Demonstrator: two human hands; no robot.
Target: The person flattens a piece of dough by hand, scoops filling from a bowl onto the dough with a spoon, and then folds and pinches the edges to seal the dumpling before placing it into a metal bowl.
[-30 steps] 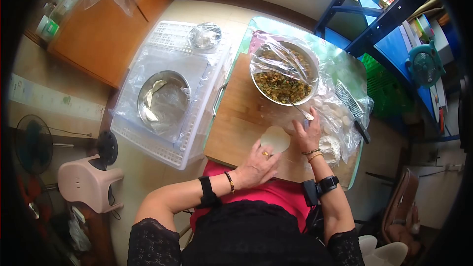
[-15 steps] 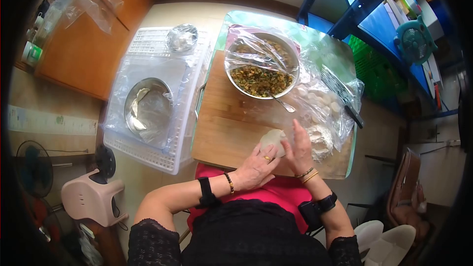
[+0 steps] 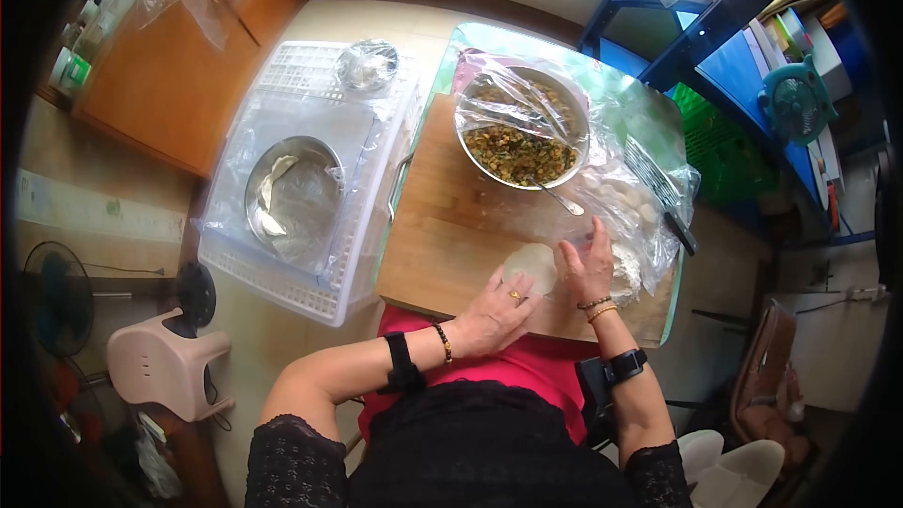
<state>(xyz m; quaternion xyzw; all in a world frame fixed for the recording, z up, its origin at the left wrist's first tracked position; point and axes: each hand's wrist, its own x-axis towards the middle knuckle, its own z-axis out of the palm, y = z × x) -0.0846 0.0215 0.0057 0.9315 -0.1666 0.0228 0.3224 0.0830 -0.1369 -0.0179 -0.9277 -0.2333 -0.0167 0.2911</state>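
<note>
A pale round dough wrapper (image 3: 532, 265) is at the front part of the wooden board (image 3: 428, 249). My left hand (image 3: 499, 313), back upward, touches its near edge with stretched fingers. To the wrapper's right, my right hand (image 3: 589, 268) is raised with thumb and fingers apart, holding nothing. Beyond them stands a metal bowl of chopped filling (image 3: 522, 152), partly covered by clear plastic. A spoon (image 3: 567, 204) sticks out of its near side. White flour (image 3: 628, 268) is heaped just right of my right hand, partly hidden by it. Pale dough pieces (image 3: 628, 198) lie behind under plastic film.
On the left, a white plastic crate (image 3: 273, 284) carries a steel pan (image 3: 324, 152) with folded dough pieces inside, and a small plastic-wrapped bowl (image 3: 367, 66). A black-handled blade (image 3: 679, 230) rests at the board's right. A pink stool (image 3: 155, 367) stands lower left.
My right hand has moved slightly up and right, away from the wrapper. More of the wrapper shows now, with my left hand still at its edge. The whole view has shifted a little.
</note>
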